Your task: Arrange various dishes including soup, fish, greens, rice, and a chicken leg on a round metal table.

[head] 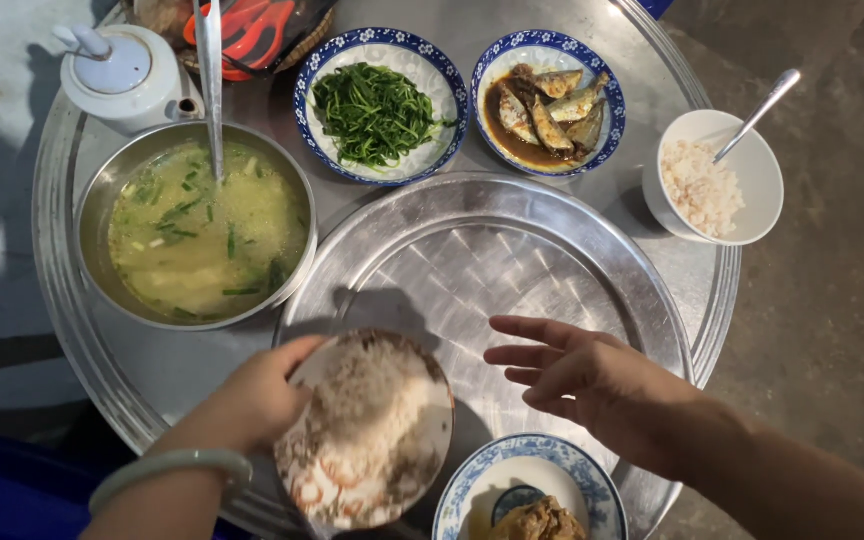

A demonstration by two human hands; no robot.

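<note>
My left hand (257,395) grips the left rim of a plate of white rice (372,430), held tilted over the near edge of a smaller round steel tray (512,260). A pale green bangle circles that wrist. My right hand (592,375) hovers open, fingers spread and pointing left, above the same tray just right of the plate, holding nothing. Below it stands a blue-and-white bowl (527,480) with a brown piece of food.
A large steel tray (62,300) carries everything: a metal bowl of green soup (197,230) with a ladle, a white teapot (122,75), a bowl of greens (377,110), a bowl of fish in sauce (547,100), and a white rice bowl (722,185) with a spoon.
</note>
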